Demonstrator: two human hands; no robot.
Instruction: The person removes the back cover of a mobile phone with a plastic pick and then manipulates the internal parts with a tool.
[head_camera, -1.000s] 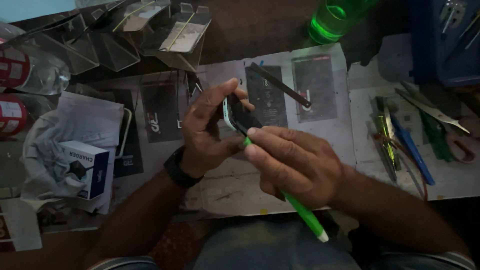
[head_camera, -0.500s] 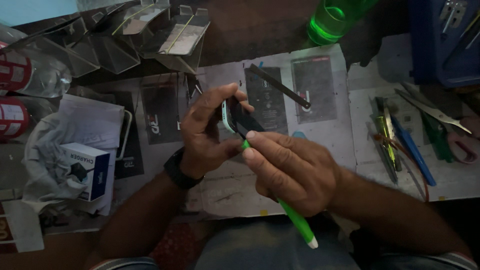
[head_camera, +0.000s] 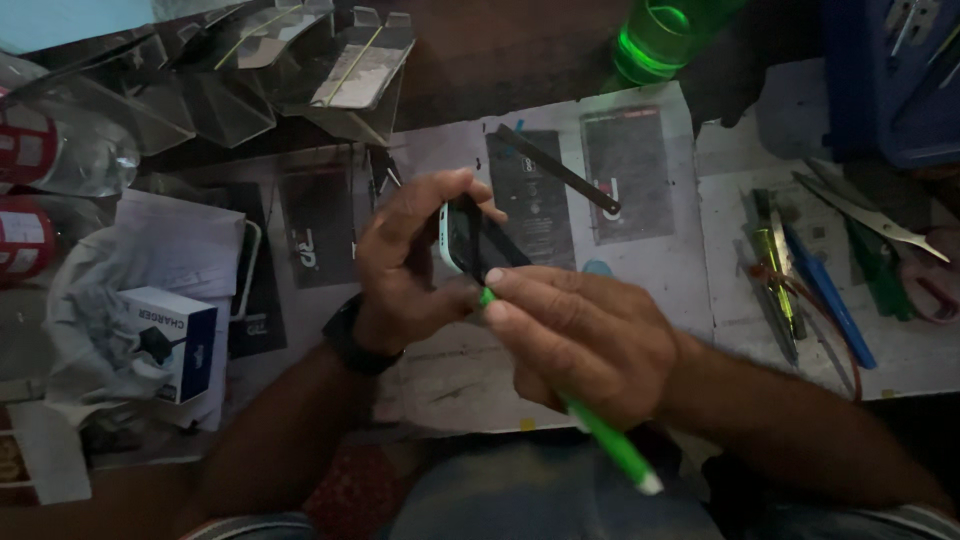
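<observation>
A: What was seen on the surface (head_camera: 640, 400)?
B: Printed sheets were spread across it; tools lay at the right, a boxed charger (head_camera: 170, 343) at the left, a green bottle (head_camera: 662, 38) at the top.

A: And the hands?
B: At frame centre, a small phone (head_camera: 470, 238) was gripped on edge by the left hand (head_camera: 405, 270). A green tool (head_camera: 600, 435) was clasped in the right hand (head_camera: 575, 340), its tip touching the phone's lower edge.

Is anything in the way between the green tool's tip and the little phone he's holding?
Nothing visible: the left hand grips the small dark phone, and the right hand holds the green pen-shaped tool with its tip right at the phone's lower edge.
</observation>
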